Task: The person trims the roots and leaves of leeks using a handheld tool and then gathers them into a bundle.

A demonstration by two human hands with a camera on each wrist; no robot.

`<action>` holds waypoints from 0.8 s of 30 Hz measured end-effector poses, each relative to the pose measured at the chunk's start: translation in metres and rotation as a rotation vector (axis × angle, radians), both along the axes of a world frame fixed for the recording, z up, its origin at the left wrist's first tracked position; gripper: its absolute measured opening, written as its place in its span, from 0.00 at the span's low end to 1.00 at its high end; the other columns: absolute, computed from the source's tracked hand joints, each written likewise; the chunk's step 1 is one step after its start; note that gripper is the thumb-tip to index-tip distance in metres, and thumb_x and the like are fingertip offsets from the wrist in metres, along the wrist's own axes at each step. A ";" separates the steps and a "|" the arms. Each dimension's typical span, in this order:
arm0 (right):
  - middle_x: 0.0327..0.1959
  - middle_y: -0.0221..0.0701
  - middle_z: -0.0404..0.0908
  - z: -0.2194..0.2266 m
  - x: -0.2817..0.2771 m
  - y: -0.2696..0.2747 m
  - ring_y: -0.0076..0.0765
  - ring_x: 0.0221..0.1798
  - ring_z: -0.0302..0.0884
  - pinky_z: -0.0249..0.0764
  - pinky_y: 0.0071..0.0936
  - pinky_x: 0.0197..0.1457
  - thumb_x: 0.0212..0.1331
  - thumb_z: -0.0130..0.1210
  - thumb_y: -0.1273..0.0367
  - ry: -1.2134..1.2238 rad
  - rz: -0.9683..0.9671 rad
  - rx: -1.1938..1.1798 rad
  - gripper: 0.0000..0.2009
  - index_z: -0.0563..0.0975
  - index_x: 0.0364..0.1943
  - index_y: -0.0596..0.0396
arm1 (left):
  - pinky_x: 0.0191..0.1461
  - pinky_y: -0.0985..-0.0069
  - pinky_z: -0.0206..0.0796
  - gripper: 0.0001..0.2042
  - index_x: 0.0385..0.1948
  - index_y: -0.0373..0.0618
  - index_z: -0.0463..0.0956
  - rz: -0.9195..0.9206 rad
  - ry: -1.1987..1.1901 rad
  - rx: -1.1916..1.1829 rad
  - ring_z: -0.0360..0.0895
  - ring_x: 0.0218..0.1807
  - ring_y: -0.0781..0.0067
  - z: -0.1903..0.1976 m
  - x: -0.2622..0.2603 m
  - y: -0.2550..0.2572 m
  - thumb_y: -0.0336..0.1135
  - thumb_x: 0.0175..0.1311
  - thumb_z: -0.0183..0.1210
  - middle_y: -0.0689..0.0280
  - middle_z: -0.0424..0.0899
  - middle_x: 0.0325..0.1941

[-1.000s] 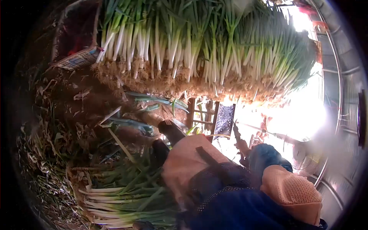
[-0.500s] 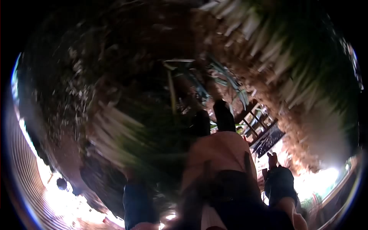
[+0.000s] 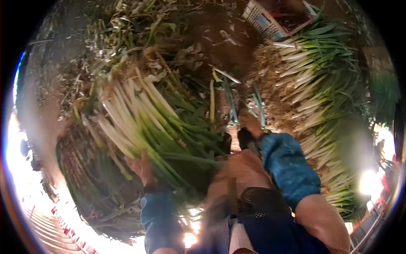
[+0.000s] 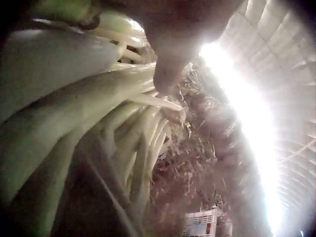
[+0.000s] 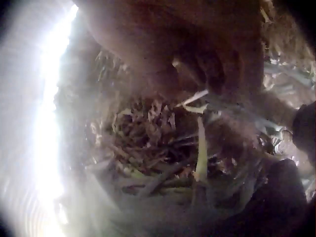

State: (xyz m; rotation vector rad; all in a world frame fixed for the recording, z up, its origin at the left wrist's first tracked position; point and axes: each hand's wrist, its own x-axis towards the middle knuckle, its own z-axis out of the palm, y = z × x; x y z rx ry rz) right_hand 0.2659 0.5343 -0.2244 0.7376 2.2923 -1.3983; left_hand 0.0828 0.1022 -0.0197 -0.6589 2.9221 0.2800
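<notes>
A thick bunch of long green onions (image 3: 139, 110), white at the root end, lies fanned over the pile to the left of the knees. My left hand (image 3: 141, 167) grips stalks at its lower side. Up close in the left wrist view, a digit lies over pale green-onion stalks (image 4: 98, 98). In front of the knees and shoes hangs my right hand (image 3: 253, 123), its fingers loosely curled with nothing visible in them. The right wrist view shows that hand (image 5: 197, 49) dark above scattered leaves.
A long row of green onions (image 3: 313, 106), roots inward, stretches along the right. A plastic crate (image 3: 264, 21) stands at its far end. Trimmed leaf litter (image 3: 127, 29) covers the ground ahead. A dark leafy bundle (image 3: 97, 182) sits at lower left. Loose leaves (image 3: 230, 101) lie before the shoes.
The head view has swung left, so the green-onion row moves from the top to the right side. My left hand has reached forward to the bunch; my right hand has moved in before the knees.
</notes>
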 end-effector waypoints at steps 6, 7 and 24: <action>0.34 0.48 0.75 0.035 -0.106 -0.074 0.50 0.36 0.72 0.68 0.41 0.39 0.52 0.52 0.53 -0.340 -0.050 -0.147 0.24 0.73 0.42 0.63 | 0.66 0.56 0.46 0.51 0.61 0.28 0.42 0.019 -0.123 -0.097 0.50 0.64 0.39 0.016 -0.006 0.022 0.50 0.41 0.67 0.37 0.51 0.62; 0.33 0.47 0.76 0.002 -0.096 -0.080 0.49 0.37 0.73 0.68 0.40 0.39 0.53 0.51 0.53 -0.231 0.132 -0.056 0.24 0.73 0.41 0.63 | 0.67 0.56 0.45 0.51 0.61 0.28 0.42 0.042 -0.081 -0.050 0.48 0.65 0.39 0.016 -0.006 0.023 0.45 0.39 0.68 0.36 0.51 0.62; 0.27 0.33 0.75 -0.086 -0.153 -0.101 0.29 0.26 0.76 0.73 0.26 0.27 0.53 0.56 0.63 -0.626 -0.325 -0.695 0.14 0.74 0.40 0.56 | 0.67 0.57 0.44 0.46 0.62 0.37 0.46 0.029 -0.036 0.007 0.49 0.64 0.42 -0.012 -0.019 0.009 0.29 0.35 0.63 0.44 0.50 0.62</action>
